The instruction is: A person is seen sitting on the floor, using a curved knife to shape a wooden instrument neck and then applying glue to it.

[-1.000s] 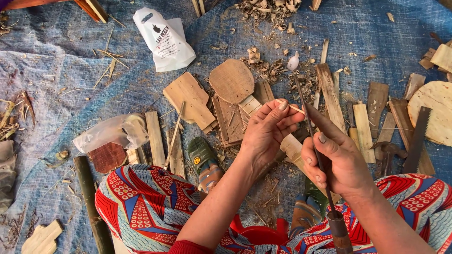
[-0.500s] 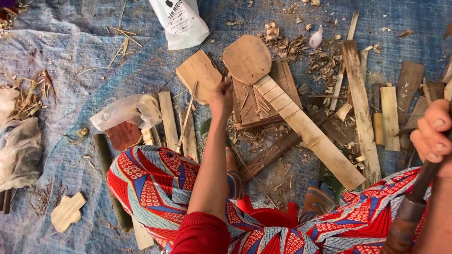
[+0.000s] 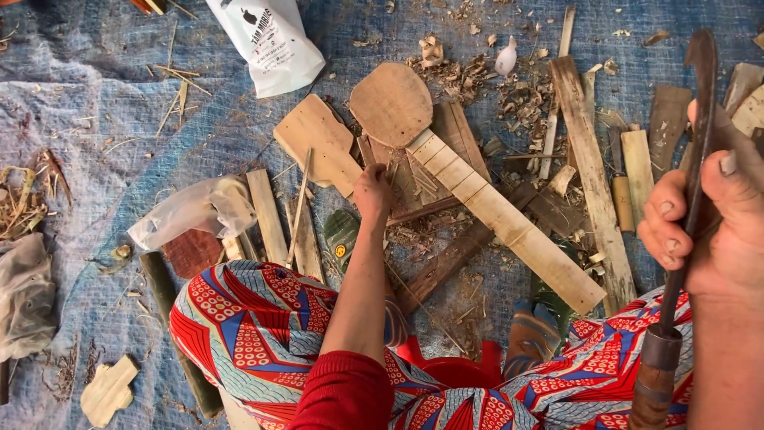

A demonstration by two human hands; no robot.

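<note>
Carving knife [image 3: 691, 183]: grasped upright in the right hand [image 3: 708, 231].
Left hand [image 3: 372, 191]: reached onto wood pieces, grip unclear.
Paddle blank [image 3: 469, 179]: just beyond it.

The left hand [image 3: 372, 191] reaches out to the wood pieces, fingertips on a thin stick [image 3: 367, 151] just beside the long paddle [image 3: 469, 183]. The right hand [image 3: 720, 231] grips a hooked knife [image 3: 691, 159] upright, its wooden handle [image 3: 656, 378] below the fist, blade tip above.
</note>
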